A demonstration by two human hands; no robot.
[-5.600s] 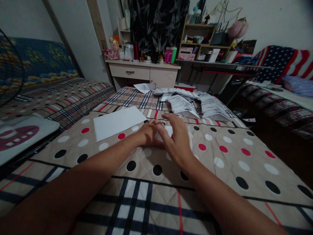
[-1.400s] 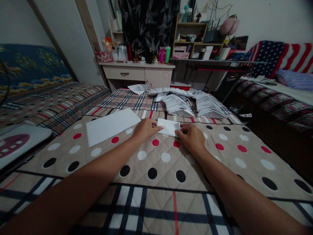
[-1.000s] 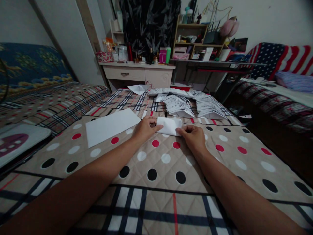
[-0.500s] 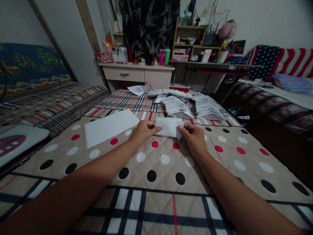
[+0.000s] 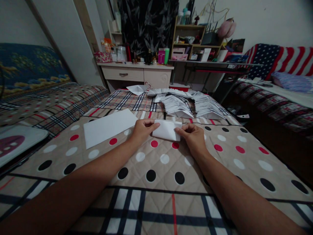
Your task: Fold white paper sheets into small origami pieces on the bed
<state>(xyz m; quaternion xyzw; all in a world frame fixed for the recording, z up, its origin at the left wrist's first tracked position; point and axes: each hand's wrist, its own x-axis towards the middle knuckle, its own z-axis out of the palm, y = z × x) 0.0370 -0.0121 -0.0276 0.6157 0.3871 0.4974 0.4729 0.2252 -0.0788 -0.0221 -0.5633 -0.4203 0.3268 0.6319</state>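
Note:
A small folded white paper [image 5: 167, 130] is held just above the dotted quilt [image 5: 220, 163], between both my hands. My left hand [image 5: 142, 130] pinches its left edge with thumb and fingers closed. My right hand [image 5: 191, 135] pinches its right edge the same way. A flat white sheet [image 5: 109, 126] lies to the left of my left hand. Beyond the held paper, rows of folded white paper pieces [image 5: 190, 106] are stacked on the plaid part of the bed.
A single folded paper [image 5: 137, 88] sits at the bed's far end. A dresser [image 5: 135, 73] with bottles, a shelf [image 5: 193, 40] and a dark desk [image 5: 215, 67] stand behind. Another bed [image 5: 276, 98] is on the right, bedding [image 5: 49, 101] on the left.
Earlier both hands pressed flat on the paper on the quilt. They then took it by its two ends, lifted it slightly and turned it; the head camera shifted a little.

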